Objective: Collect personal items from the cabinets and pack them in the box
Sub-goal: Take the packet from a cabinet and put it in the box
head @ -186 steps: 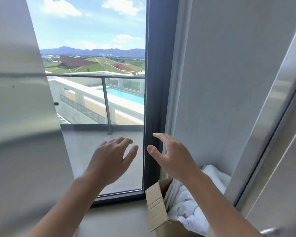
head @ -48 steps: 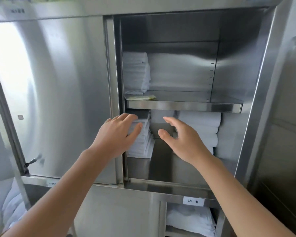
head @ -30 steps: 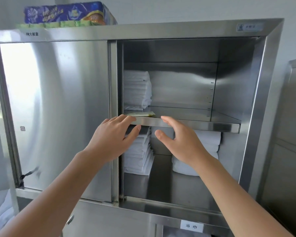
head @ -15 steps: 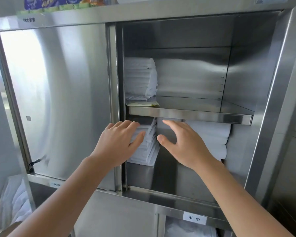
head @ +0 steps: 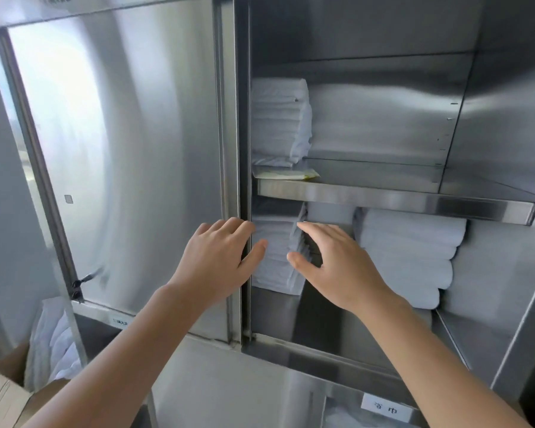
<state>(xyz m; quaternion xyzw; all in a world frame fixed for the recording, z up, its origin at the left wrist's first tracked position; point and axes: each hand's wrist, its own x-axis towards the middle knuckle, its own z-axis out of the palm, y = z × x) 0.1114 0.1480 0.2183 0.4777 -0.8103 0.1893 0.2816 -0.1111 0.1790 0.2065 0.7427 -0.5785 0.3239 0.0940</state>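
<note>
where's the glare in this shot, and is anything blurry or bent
Head view: bright glare washes out the closed steel door at left; the wide lens slants the shelf edge and door frame; the lower folded white stack looks soft, with shadow beneath.

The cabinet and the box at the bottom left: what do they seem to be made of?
The cabinet looks like brushed stainless steel: grey and shiny, with blurred reflections. The box looks like plain brown cardboard, matt, with a folded flap.
</note>
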